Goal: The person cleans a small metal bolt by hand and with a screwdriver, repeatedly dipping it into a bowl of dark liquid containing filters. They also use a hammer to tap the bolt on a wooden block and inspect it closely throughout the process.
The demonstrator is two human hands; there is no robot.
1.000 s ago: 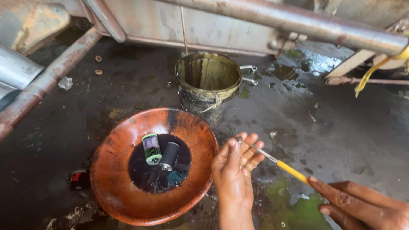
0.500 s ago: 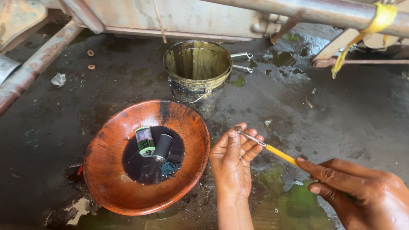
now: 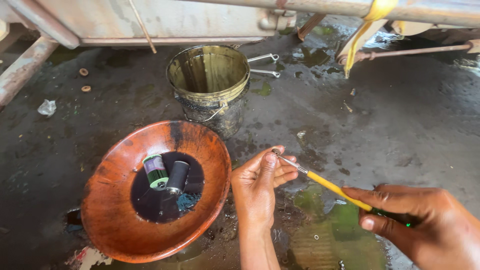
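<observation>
My right hand grips the yellow handle of a thin screwdriver low at the right. Its metal tip rests against the fingertips of my left hand, which pinches something very small there. Just left of that hand sits a wide orange-brown bowl holding dark liquid. In the liquid lie a green-ribbed cylinder and a black cylinder, side by side.
A dirty metal bucket stands behind the bowl on the wet, oil-stained concrete floor. Rusty beams and pipes cross the top and left. A yellow strap hangs at upper right. Green puddle lies under my hands.
The view has shifted so the bucket and bowl sit more to the right. My right hand came further into view; the screwdriver tip stays at my left fingertips.
</observation>
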